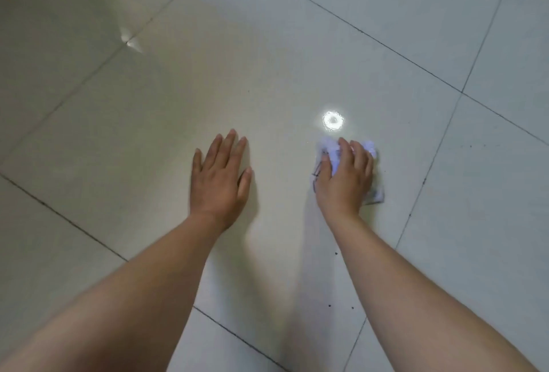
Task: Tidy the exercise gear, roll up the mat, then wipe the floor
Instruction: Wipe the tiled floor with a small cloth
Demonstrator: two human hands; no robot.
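Floor [267, 44]: pale glossy tiles, dark grout lines, one bright ring of reflected light [333, 120] at centre right.
Left hand [219, 175]: flat on the tile, fingers straight, holding nothing.
Right hand [344, 181]: pressed down on a crumpled white cloth [328, 146], fingers curled over it, just near of the reflection.
Dark specks [335, 252]: scattered near right (very small).
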